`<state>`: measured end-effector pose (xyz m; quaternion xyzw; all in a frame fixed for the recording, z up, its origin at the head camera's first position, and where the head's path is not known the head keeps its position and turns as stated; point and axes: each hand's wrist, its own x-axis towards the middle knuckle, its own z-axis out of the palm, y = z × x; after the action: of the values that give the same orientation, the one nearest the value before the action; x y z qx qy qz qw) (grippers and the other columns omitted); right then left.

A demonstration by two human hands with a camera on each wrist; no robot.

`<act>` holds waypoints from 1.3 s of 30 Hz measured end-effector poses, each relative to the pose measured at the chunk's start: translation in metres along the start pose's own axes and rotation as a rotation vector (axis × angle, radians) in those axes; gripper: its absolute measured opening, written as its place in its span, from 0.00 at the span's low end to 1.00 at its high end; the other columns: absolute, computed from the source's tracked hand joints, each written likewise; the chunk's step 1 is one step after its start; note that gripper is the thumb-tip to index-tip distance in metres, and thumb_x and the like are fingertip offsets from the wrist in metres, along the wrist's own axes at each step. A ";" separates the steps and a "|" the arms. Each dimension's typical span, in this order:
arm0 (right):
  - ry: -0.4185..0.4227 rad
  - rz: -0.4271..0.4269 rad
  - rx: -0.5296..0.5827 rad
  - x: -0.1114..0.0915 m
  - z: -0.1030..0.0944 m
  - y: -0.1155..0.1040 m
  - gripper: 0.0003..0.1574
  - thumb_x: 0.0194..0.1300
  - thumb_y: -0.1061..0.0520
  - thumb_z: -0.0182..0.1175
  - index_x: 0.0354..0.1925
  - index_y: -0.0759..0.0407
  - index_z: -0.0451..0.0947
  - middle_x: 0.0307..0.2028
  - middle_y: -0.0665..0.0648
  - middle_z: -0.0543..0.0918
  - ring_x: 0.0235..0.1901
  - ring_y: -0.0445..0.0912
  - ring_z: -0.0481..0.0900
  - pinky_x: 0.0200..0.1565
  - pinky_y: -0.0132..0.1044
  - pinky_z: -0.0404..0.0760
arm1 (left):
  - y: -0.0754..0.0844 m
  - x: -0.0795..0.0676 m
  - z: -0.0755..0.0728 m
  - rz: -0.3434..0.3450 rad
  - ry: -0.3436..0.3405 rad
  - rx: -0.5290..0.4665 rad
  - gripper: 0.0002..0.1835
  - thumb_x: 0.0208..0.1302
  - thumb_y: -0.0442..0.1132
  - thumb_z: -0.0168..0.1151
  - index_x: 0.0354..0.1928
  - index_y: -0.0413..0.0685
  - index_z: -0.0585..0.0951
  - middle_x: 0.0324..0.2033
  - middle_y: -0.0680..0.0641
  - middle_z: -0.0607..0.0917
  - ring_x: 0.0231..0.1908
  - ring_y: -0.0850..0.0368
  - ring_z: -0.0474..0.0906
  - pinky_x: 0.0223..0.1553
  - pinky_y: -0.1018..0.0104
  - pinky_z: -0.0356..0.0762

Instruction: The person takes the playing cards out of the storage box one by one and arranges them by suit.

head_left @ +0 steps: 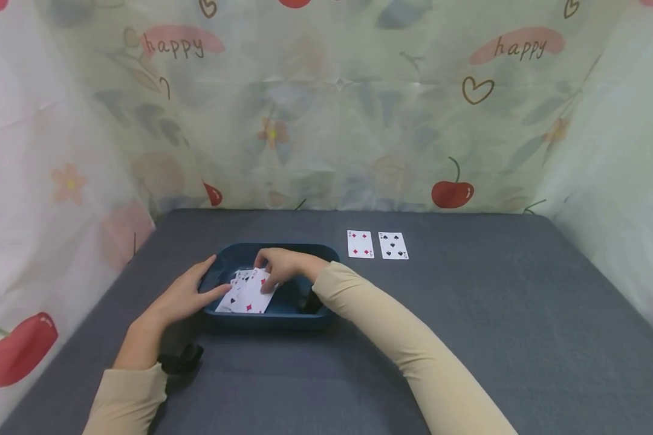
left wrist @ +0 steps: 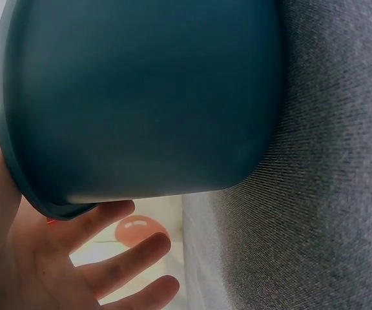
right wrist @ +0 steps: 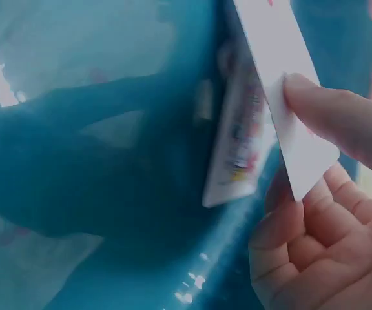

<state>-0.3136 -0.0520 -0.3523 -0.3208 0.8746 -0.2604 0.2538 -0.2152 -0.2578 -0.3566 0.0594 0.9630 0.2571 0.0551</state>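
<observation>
A dark blue rectangular bin (head_left: pixel 283 320) stands on the table with several playing cards inside its left half. In the head view my right hand (head_left: pixel 284 266) reaches into it and pinches a playing card (head_left: pixel 254 296) with red diamonds; the right wrist view has the thumb (right wrist: pixel 321 110) on the card's face and curled fingers behind. Another card (right wrist: pixel 237 148) lies close by, blurred. My left hand (head_left: pixel 182 294) rests at the bin's left rim, thumb reaching over it toward the cards. Its other fingers (left wrist: pixel 128 265) are extended and spread outside the bin in the left wrist view.
Behind the bin, to its right, a four of diamonds (head_left: pixel 361 244) and a five of spades (head_left: pixel 393 246) lie face up side by side. The table (head_left: pixel 495 326) has a grey cloth. Patterned curtains (head_left: pixel 337 121) close off the back and both sides.
</observation>
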 end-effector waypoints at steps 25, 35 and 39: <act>0.314 -0.116 0.376 -0.071 -0.075 0.056 0.13 0.63 0.57 0.58 0.46 0.59 0.74 0.44 0.57 0.79 0.36 0.44 0.75 0.40 0.33 0.77 | 0.002 -0.001 0.001 0.017 0.034 0.029 0.48 0.62 0.58 0.54 0.71 0.34 0.48 0.68 0.26 0.53 0.67 0.28 0.49 0.63 0.33 0.52; 0.389 -0.033 0.417 -0.103 -0.089 0.095 0.14 0.65 0.59 0.55 0.49 0.60 0.73 0.58 0.59 0.73 0.43 0.48 0.76 0.47 0.38 0.78 | 0.001 0.000 0.002 0.014 0.034 0.029 0.48 0.62 0.59 0.54 0.71 0.35 0.48 0.68 0.26 0.53 0.67 0.28 0.50 0.63 0.32 0.53; 0.403 0.014 0.395 -0.114 -0.090 0.110 0.16 0.65 0.58 0.54 0.51 0.59 0.72 0.61 0.59 0.70 0.47 0.50 0.74 0.53 0.44 0.76 | 0.001 -0.001 0.002 0.019 0.034 0.027 0.48 0.62 0.59 0.54 0.71 0.35 0.48 0.68 0.26 0.53 0.67 0.28 0.50 0.63 0.32 0.53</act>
<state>-0.3401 0.1253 -0.3226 -0.2008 0.8420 -0.4824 0.1340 -0.2143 -0.2560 -0.3583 0.0648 0.9665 0.2457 0.0356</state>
